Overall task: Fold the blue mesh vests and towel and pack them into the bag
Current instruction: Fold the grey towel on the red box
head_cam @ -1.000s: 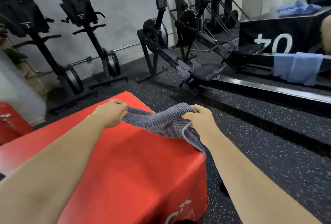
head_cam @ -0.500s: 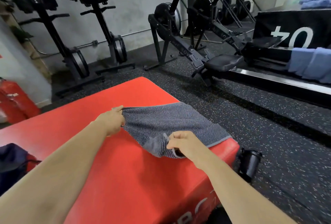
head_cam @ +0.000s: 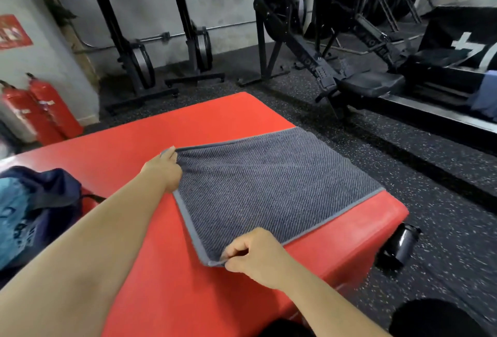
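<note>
Red desk (head_cam: pixel 161 269): the padded top I work on, filling the lower frame. Towel (head_cam: pixel 269 188): grey, ribbed, spread flat on the desk's right half, its far edge at the desk's edge. Bag (head_cam: pixel 40 202): dark blue, at the desk's left edge, well apart from the towel. Left hand (head_cam: pixel 164 172): my fingers pinched closed on the towel's far-left corner, lifting it slightly. Right hand (head_cam: pixel 255 253): fingers pinched closed on the near corner. Black bottle (head_cam: pixel 398 245): on the floor beside the desk.

red box (head_cam: pixel 150 145), rowing machines (head_cam: pixel 322 67), fire extinguishers (head_cam: pixel 51 110), black bottle (head_cam: pixel 400 245)
</note>
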